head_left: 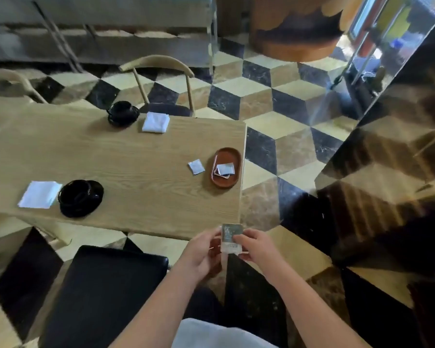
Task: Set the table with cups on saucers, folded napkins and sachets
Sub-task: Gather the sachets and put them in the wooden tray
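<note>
On the wooden table [126, 156], a cup on its saucer [81, 197] stands near the near edge at the left, with a folded napkin [39, 194] just beside it on the left. At the far edge stands a second cup on a saucer [123, 113], a second folded napkin [156, 122] to its right. Near the table's right end lies an oval tray [226, 167] with sachets [225, 169] in it; one loose sachet [196, 166] lies just left of the tray. A chair [158, 79] stands beyond the far edge, a cushioned seat [103, 295] before the near edge.

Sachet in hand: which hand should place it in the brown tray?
Right, probably. Both hands hold the sachet, but the right hand sits nearer the brown tray at the table's right end; the left hand would cross over.
</note>
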### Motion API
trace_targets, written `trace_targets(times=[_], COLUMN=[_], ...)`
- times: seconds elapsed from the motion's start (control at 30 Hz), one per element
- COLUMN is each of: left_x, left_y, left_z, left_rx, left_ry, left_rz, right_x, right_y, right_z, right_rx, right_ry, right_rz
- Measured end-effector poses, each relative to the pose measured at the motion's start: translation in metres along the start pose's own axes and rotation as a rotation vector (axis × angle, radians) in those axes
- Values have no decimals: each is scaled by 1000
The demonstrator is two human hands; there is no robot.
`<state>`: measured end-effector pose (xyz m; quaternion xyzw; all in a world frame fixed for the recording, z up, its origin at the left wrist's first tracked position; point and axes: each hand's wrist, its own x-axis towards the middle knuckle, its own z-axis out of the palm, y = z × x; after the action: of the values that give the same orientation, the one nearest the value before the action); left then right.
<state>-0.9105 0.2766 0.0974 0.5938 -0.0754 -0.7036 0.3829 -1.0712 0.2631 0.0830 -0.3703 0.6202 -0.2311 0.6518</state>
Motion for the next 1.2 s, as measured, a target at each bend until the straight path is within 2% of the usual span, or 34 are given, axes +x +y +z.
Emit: trace_targets(times=[0.1, 0.3, 0.4, 0.57, 0.63, 0.83, 0.97, 1.03, 1.13, 1.2], left_x=[41, 147, 192, 253, 272, 310, 318, 319, 313, 305], left_y=[37, 112, 138, 175, 185, 204, 204, 204, 208, 207], left_z=[-2, -9, -14, -11, -6, 12, 13, 13, 19, 26], left_rx=[-90, 14, 106, 353, 469, 667, 760, 724, 552, 428], left_ry=[109, 299, 403, 682, 738, 827, 805, 769, 736, 609], left_rz=[-69, -123, -123, -10, 6, -82, -107, -68, 110, 203], right_x=[42, 133, 166, 210, 220, 253, 272, 278, 286, 290], right_y=[-24, -66, -84, -106, -108, -108, -117, -123, -129, -134], right_z=[-1, 3, 9, 17, 18, 14, 10, 8, 4, 2], right_rx=[14, -83, -95, -88, -82, -63, -13, 42, 54, 97], right_ry=[-27, 41, 74, 132, 128, 120, 55, 44, 29, 13], right_rz=[24, 85, 125, 169, 191, 224, 199, 200, 197, 195])
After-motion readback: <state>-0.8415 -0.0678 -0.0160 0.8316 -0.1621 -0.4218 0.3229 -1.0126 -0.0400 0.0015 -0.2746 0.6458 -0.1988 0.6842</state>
